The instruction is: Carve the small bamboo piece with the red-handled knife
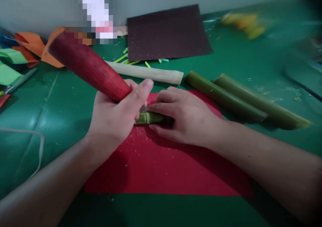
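Observation:
My left hand [115, 116] is wrapped round a thick red wooden handle [93, 67] that slants up to the left. Its lower end is hidden by my fingers, and a small greyish bit of what may be a blade shows at the bamboo. My right hand [186, 114] grips a short green bamboo piece [147, 117] from the right, pressing it down with thumb and fingers. The piece has a pale ring and lies over a red sheet [166, 173] sprinkled with fine shavings.
Behind my hands lie a pale peeled stick [148, 72] and a dark brown sheet [168, 34]. Two green bamboo lengths [226, 98] rest at the right. Folded orange paper [32, 44], green paper [8, 72] and a white cable [41, 146] are on the left. Something yellow [244, 24] is blurred at the back.

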The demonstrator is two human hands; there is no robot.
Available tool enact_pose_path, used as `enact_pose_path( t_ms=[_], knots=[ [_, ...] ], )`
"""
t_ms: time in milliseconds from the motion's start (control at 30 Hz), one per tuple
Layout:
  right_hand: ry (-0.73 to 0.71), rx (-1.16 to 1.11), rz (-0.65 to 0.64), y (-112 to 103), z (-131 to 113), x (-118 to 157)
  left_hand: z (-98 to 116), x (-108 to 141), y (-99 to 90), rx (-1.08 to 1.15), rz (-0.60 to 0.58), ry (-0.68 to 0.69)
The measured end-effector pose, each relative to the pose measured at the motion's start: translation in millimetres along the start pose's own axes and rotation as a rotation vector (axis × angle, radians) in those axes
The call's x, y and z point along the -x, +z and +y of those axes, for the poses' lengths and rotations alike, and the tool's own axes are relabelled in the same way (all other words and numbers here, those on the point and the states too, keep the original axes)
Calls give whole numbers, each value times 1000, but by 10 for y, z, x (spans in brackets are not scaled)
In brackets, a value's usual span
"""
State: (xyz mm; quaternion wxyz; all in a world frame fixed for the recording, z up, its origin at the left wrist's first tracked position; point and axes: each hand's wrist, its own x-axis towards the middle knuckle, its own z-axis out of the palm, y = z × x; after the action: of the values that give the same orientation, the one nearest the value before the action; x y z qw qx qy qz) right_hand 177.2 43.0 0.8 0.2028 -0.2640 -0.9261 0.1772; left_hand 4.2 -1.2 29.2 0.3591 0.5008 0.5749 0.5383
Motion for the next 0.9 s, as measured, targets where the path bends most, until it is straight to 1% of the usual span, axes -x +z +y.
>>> enact_pose_path(
  t_ms=[100,167,233,333,367,400,433,467,500,533,567,600,700,733,800,867,900],
  knots=[
    [-23,-18,-19,-24,23,15,10,11,-10,-55,-48,-6],
    [-34,-89,26,-56,27,33,-3,23,-11,-101,-79,13],
    [-14,-193,165,-115,3,50,-13,30,-9,-116,-70,14],
    [79,-281,508,-236,-106,47,-20,20,-1,-87,-36,-24],
    [112,-298,483,-274,-159,36,-28,14,3,-79,-34,-43],
    [124,-332,503,-307,-216,21,-42,8,7,-61,-47,-58],
    [159,-364,457,-332,-276,3,-62,4,11,-15,-72,-69],
    [209,-386,428,-348,-333,-16,-88,3,16,31,-110,-78],
    [232,-372,383,-354,-386,-36,-119,5,21,126,-168,-72],
    [238,-358,346,-351,-432,-54,-151,11,25,236,-225,-54],
    [246,-341,322,-338,-469,-71,-183,19,28,269,-287,-37],
    [243,-333,328,-318,-497,-86,-209,29,29,267,-329,-4],
    [240,-278,292,-230,-528,-118,-248,59,21,151,-355,34],
    [234,-255,297,-203,-525,-124,-245,62,15,106,-362,48],
    [214,-229,363,-173,-508,-128,-219,52,-3,10,-399,78],
    [184,-257,482,-184,-482,-119,-171,21,-38,-117,-424,86],
    [203,-274,555,-204,-466,-109,-141,0,-67,-146,-396,80]
  ],
)
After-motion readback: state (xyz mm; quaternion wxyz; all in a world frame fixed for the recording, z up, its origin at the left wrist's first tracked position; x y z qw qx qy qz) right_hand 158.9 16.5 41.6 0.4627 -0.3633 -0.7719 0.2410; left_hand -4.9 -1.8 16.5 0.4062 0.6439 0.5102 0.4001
